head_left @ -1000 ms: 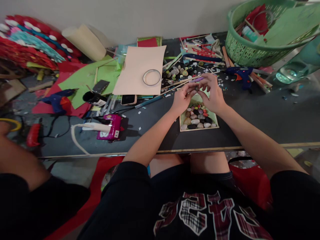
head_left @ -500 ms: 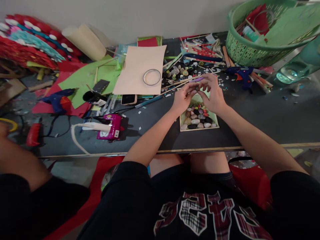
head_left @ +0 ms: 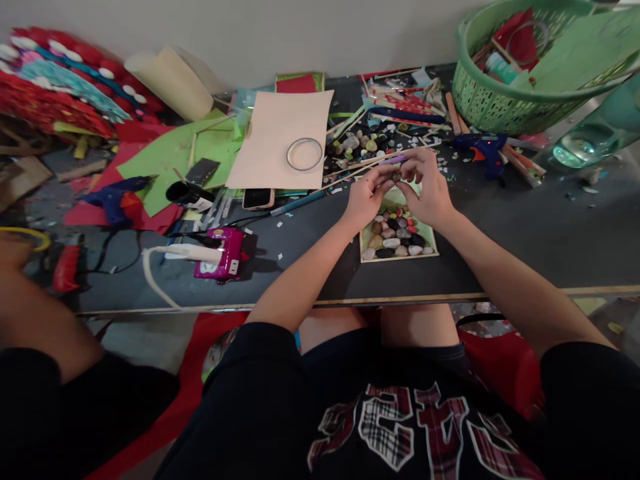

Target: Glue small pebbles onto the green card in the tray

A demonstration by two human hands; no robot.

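Observation:
My left hand [head_left: 367,193] and my right hand [head_left: 425,187] meet above the far end of a shallow pale-edged frame [head_left: 400,259]. Their fingertips pinch a small dark pebble [head_left: 397,177] between them, partly covered by the fingers. Below, rows of pebbles [head_left: 391,243] in white, black, brown and red fill the near part of the frame's light green base [head_left: 425,233]. My hands hide some of its far end. Just beyond them lie thin wooden sticks [head_left: 357,168] and a heap of loose pebbles [head_left: 353,143].
Cream card [head_left: 280,127] bears a clear ring [head_left: 304,155]. Glue guns lie at right [head_left: 483,148] and left [head_left: 113,200]. A magenta power socket [head_left: 230,250] has a white plug. A green basket [head_left: 500,107] stands back right. Another person's arm [head_left: 37,313] reaches in at left.
My hands stay almost still, with the pebble turned or shifted very slightly at the fingertips. At the left edge, the other person's hand and the yellow ring by it have moved a little.

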